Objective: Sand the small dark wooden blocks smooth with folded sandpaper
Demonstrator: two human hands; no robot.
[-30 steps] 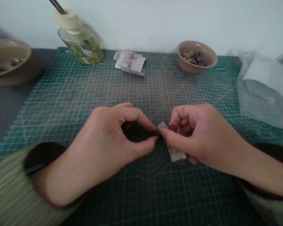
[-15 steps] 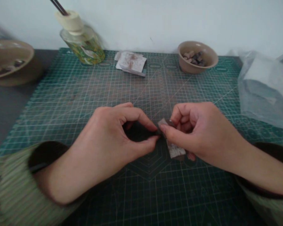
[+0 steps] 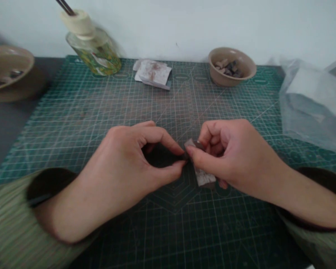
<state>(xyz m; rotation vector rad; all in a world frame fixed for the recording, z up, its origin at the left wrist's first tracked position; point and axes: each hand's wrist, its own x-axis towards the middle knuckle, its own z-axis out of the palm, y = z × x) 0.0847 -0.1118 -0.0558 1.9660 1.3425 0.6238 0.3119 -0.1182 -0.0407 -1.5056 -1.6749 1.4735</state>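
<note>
Between the thumb and index fingertip of my left hand (image 3: 128, 164) a small dark piece (image 3: 186, 157) is pinched, mostly hidden by the fingers. My right hand (image 3: 226, 149) is closed on a folded piece of sandpaper (image 3: 204, 177), with a pale, marked back and a grey-brown other side. Its thumb presses the upper end of the sandpaper against the small piece, right at my left fingertips. Both hands are low over the middle of a green cutting mat (image 3: 173, 228).
At the back stand a glass bottle (image 3: 98, 52) with dark sticks, a stack of stained folded papers (image 3: 152, 73) and a brown bowl (image 3: 225, 80) of small blocks. A larger bowl (image 3: 14, 91) is at the left, a clear plastic bag (image 3: 302, 119) at the right.
The whole view has shifted slightly, so everything appears a little further left and up. Both hands keep nearly the same grip and stay together.
</note>
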